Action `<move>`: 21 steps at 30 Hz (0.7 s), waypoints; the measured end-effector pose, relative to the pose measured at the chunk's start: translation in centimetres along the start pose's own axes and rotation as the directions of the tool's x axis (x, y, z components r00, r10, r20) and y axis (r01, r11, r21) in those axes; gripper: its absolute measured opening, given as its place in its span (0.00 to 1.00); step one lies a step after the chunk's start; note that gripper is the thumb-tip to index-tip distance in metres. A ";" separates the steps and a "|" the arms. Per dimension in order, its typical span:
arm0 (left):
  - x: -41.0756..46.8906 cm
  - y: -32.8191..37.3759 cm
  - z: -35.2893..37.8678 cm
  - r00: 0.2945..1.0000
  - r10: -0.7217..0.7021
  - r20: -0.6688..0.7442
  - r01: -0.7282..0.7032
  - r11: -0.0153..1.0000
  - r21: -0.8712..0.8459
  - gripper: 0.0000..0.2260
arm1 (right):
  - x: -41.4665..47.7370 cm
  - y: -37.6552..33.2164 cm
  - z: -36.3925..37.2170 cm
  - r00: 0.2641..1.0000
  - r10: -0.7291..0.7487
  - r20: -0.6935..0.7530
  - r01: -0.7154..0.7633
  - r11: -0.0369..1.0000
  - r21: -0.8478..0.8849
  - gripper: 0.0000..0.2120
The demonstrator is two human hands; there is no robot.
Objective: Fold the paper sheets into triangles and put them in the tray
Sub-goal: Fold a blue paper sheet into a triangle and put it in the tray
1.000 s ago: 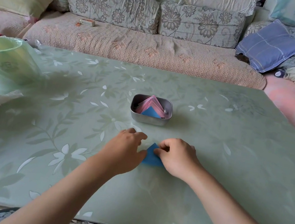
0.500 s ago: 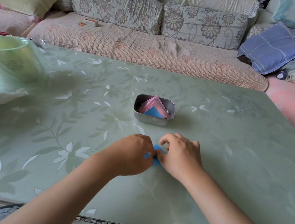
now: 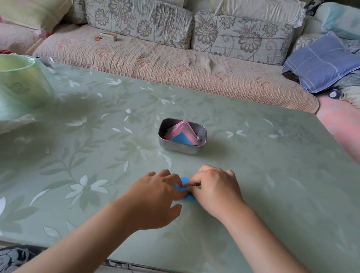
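Left hand (image 3: 156,198): palm down, fingers curled onto blue paper (image 3: 188,198).
Right hand (image 3: 218,191): knuckles up, fingertips pinching blue paper.

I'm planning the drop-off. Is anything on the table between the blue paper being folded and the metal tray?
Nothing visible. The left hand and right hand hold the blue paper, and only bare table lies between it and the tray.

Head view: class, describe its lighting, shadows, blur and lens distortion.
Head view: soft, even daylight with no harsh glare; the green-lined bin casts a dim shadow rightward on the table; the upper-left corner is blurred; the sofa cushions appear to bend slightly towards the frame edges, likely from the wide lens.
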State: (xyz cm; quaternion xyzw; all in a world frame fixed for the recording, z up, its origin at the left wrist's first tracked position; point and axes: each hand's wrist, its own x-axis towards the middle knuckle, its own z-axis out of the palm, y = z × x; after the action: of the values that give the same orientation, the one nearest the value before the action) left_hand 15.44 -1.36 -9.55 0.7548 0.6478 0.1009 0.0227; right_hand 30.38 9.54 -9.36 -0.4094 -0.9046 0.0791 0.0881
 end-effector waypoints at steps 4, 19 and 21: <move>-1.2 0.9 0.3 0.998 0.050 -0.039 -0.046 0.993 0.105 0.21 | -0.1 -0.1 0.1 1.000 0.027 -0.005 -0.027 1.000 0.007 0.09; -2.4 2.3 1.3 0.999 -0.037 0.008 0.037 0.996 -0.078 0.21 | -2.8 -0.5 0.6 0.996 -0.002 -0.091 0.002 1.000 -0.004 0.11; -2.4 2.4 1.4 1.000 -0.031 -0.004 0.031 0.996 -0.078 0.20 | -3.4 -0.6 0.6 0.992 -0.024 -0.123 0.021 1.000 -0.020 0.11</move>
State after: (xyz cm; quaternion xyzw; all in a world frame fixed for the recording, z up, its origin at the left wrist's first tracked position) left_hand 17.71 -3.95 -10.77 0.7430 0.6549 0.1278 0.0522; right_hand 32.06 6.54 -10.20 -0.4041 -0.9028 0.0443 0.1407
